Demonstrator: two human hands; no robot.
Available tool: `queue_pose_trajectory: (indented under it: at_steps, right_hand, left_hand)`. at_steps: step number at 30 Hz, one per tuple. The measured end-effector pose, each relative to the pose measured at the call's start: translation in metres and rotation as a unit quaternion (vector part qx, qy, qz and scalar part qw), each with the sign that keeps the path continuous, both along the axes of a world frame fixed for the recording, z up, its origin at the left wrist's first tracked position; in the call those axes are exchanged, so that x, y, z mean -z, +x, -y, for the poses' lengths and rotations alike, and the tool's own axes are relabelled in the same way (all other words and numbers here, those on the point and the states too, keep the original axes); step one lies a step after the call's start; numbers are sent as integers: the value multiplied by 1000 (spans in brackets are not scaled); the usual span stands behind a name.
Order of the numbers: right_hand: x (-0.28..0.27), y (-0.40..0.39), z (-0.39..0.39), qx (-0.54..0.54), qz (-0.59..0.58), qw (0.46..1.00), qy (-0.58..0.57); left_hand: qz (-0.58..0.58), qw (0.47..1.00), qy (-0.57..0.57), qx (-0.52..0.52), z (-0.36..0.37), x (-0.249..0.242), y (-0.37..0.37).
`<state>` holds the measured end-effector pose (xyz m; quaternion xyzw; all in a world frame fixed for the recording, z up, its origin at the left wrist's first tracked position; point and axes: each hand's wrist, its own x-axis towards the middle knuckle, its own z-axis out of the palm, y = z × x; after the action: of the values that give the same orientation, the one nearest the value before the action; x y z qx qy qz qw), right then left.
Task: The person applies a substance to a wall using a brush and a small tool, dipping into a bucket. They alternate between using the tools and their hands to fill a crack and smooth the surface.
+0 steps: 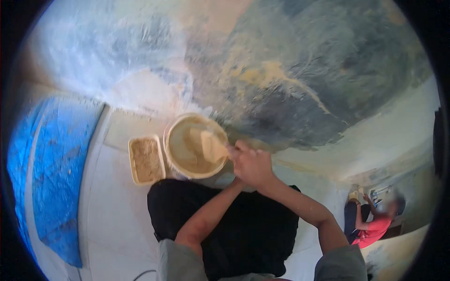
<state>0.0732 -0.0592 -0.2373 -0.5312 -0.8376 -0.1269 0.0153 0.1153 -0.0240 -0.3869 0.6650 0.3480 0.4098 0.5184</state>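
Note:
My right hand [253,164] is closed around the handle of a putty knife, just right of a round bucket. Beige paste coats the putty knife's wide blade [213,147], which is over the bucket's opening. The white bucket [170,161] has beige smears on its rim and watery, beige-grey contents. From the lower left, my left forearm [213,210] reaches in under my right wrist. My left hand is mostly hidden behind the right one, so its fingers cannot be made out.
A rectangular tub [132,161] of brownish paste stands left of the bucket. The patchy wall [300,79] rises ahead. Blue sheeting [65,173] lies at the left over the pale floor [117,220]. Another person [375,229] in a red shirt sits at the right.

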Motion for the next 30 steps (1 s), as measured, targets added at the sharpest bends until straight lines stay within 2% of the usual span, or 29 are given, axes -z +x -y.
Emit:
queue_pose_trajectory:
  at_steps: [2,3,5,7,17,30]
  right_hand:
    - [-1,-1,-1,85,50,995,-21]
    - [1,0,0,80,47,995,-44]
    - [3,5,0,68,-25,996,44]
    - [9,11,0,64,-28,996,52]
    - [15,13,3,74,-61,994,52]
    - [22,12,3,85,-34,994,63]
  left_hand:
    - [12,999,-38,-21,-3,1,-4]
    - [14,998,-54,-28,-1,-3,1]
    - [19,997,-67,-38,-6,-8,4]
    - [32,996,-65,-45,2,-4,-2]
    - [107,991,3,-83,12,-5,-19]
    - [194,969,83,-130,21,-12,-29]
